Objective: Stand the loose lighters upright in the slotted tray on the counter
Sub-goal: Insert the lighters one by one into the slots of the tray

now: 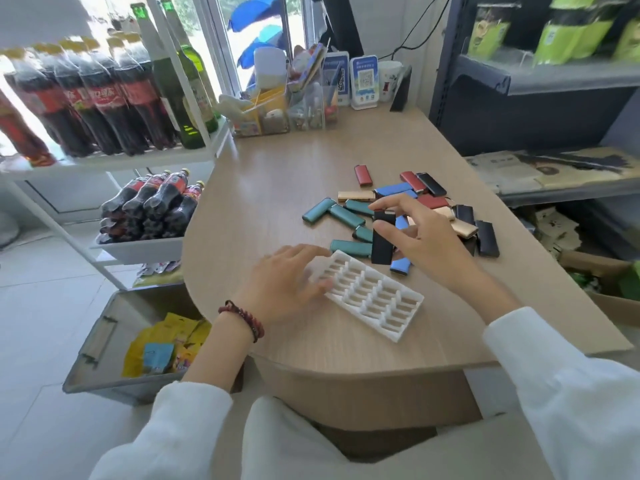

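Observation:
A white slotted tray (375, 296) lies on the wooden counter (277, 188), all its slots bare. My left hand (282, 285) rests on the tray's left end with fingers spread flat. My right hand (419, 237) pinches a black lighter (382, 242) between thumb and fingers, holding it upright just above the tray's far corner. Behind it lies a heap of loose lighters (412, 206) in teal, blue, red, gold and black, all flat on the counter. A red lighter (363, 175) lies apart at the back.
A white rack with cola bottles (93, 102) and green glass bottles stands at the left. Clear boxes and small signs (363, 81) crowd the counter's back edge. A dark shelf unit (519, 109) rises at the right. A grey bin of snack packets (138, 351) sits on the floor.

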A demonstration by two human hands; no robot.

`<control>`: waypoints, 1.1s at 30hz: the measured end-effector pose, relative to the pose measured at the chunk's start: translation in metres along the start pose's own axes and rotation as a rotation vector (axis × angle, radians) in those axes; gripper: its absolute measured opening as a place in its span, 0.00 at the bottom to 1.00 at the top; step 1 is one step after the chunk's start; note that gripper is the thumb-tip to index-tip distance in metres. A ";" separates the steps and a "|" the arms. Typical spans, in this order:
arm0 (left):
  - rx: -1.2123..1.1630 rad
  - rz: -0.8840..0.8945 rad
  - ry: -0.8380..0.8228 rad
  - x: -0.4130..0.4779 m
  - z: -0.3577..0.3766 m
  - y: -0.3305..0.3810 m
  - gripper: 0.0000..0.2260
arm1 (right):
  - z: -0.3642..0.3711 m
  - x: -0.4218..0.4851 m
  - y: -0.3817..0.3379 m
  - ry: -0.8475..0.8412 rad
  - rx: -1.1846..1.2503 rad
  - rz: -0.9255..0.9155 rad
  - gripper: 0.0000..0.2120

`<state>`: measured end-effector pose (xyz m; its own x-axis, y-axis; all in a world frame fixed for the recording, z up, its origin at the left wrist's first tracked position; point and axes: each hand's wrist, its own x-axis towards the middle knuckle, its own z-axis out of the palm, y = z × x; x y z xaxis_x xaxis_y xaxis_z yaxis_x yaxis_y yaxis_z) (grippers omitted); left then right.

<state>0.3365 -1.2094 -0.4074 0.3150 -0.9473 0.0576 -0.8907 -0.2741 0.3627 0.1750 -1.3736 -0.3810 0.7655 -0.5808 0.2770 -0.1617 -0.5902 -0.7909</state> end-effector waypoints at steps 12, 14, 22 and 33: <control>0.074 0.065 0.139 -0.008 0.033 0.011 0.35 | 0.009 -0.014 -0.013 -0.005 0.005 -0.032 0.09; 0.041 0.055 0.157 -0.013 0.036 0.011 0.37 | 0.012 -0.017 -0.013 0.013 0.013 -0.036 0.09; -0.058 -0.020 0.246 -0.026 0.043 0.010 0.39 | 0.026 -0.019 -0.027 -0.039 -0.102 -0.114 0.10; -0.051 -0.040 0.304 -0.029 0.047 0.011 0.40 | 0.040 -0.012 -0.034 -0.032 -0.227 -0.209 0.09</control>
<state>0.3024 -1.1925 -0.4485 0.4400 -0.8410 0.3150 -0.8605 -0.2945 0.4157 0.1961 -1.3246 -0.3792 0.8153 -0.4176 0.4011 -0.1304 -0.8074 -0.5754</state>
